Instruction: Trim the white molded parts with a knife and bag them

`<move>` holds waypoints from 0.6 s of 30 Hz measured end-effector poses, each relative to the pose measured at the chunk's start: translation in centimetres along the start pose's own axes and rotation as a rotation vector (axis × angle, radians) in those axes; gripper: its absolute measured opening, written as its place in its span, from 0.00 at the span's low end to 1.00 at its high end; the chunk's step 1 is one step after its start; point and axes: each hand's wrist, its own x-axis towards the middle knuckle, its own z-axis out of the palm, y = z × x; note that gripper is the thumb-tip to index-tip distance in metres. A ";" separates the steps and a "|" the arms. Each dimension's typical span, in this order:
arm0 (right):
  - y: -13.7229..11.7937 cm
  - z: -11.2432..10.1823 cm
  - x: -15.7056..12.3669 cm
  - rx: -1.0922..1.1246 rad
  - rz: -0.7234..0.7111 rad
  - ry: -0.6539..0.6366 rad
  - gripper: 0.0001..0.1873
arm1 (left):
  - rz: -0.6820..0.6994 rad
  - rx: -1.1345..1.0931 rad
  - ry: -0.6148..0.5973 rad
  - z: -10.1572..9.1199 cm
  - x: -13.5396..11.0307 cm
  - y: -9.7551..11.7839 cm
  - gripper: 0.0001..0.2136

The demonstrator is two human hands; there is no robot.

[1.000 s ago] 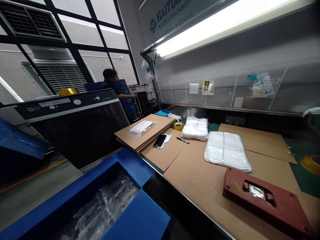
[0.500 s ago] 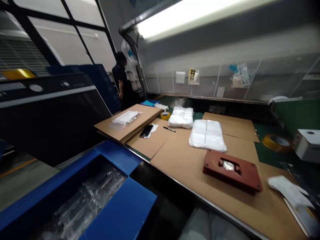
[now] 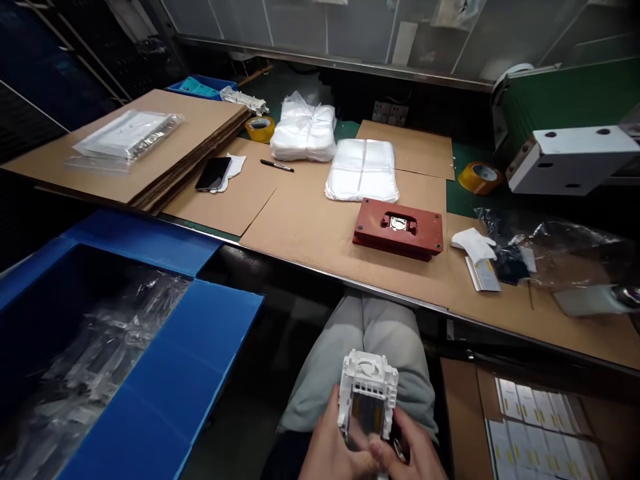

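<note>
Above my lap, a white plastic housing (image 3: 369, 373) with a dark panel in its middle is held between both hands. My left hand (image 3: 333, 440) grips its left side, the thumb across the lower front. My right hand (image 3: 413, 447) closes on the lower right side, its thumb meeting the left one. The lower end of the housing is partly hidden by the fingers. Beyond my knees, on the cardboard-covered bench, lies a red block fixture (image 3: 370, 230) with a small metallic piece in its recess. Neither hand touches it.
To the left stands a blue box (image 3: 220, 313) holding clear plastic bags. White bag stacks (image 3: 363, 170), a phone (image 3: 213, 175), a pen (image 3: 277, 165), tape (image 3: 481, 177) and stacked cardboard (image 3: 200, 137) lie on the bench. A carton of white-and-yellow pieces (image 3: 463, 400) sits lower right.
My view has swung down and to the right, away from the person standing at the back. Both hands and the white housing have come into sight over my lap.
</note>
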 end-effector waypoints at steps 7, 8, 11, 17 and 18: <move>0.7 -1.0 -0.5 -0.088 -0.048 -0.140 0.29 | 0.006 0.039 0.039 0.5 -1.1 0.2 0.31; 0.9 -0.9 -0.7 -0.097 -0.068 -0.134 0.29 | 0.004 0.028 0.030 0.5 -1.2 0.3 0.30; 1.3 -0.5 -1.0 -0.133 -0.126 -0.136 0.27 | 0.011 -0.008 0.030 0.6 -1.3 0.7 0.27; 0.4 -0.7 0.2 0.003 -0.088 -0.178 0.25 | -0.035 -0.008 -0.015 -0.1 -0.2 0.9 0.31; 0.1 -0.9 0.4 0.033 -0.071 -0.195 0.25 | -0.037 -0.015 -0.020 -0.2 -0.1 0.9 0.31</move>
